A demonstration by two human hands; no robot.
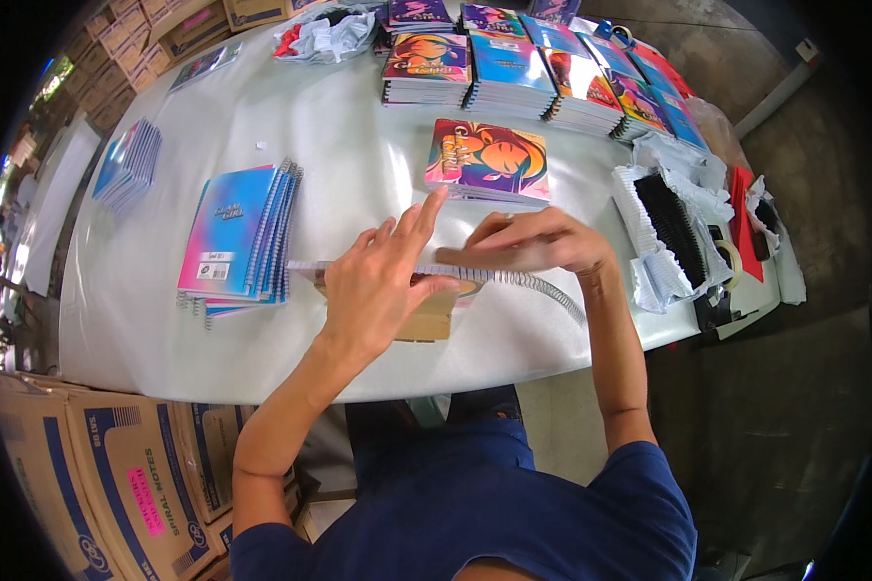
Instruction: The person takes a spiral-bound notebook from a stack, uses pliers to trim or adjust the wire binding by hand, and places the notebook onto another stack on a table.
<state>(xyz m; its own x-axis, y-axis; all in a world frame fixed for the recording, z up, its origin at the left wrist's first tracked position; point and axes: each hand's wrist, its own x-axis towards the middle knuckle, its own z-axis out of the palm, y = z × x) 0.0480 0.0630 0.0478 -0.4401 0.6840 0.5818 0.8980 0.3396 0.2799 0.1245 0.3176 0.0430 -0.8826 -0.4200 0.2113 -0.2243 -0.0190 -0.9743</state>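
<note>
A notebook (pixel 305 269) stands edge-up in front of me, its spine row of wire showing. A loose length of silver spiral coil (pixel 557 293) curves off its right end. My left hand (pixel 373 276) straddles the notebook, thumb on the near side and fingers stretched along the far side. Just above the coil, my right hand (pixel 543 242) has bent fingers smeared by motion, so its grip cannot be made out. Below the notebook shows a brown cardboard-like piece (pixel 426 326). Beyond my hands lies a small stack of notebooks with an orange-purple illustrated cover (pixel 489 160).
Left of my hands sits a stack of blue-pink spiral notebooks (pixel 228 232), with a smaller stack (pixel 128 165) farther left. Rows of notebooks (pixel 511 73) fill the far side. At right, crumpled paper (pixel 664 232) holds black coils near a tape roll (pixel 730 263). Cartons (pixel 116 474) stand lower left.
</note>
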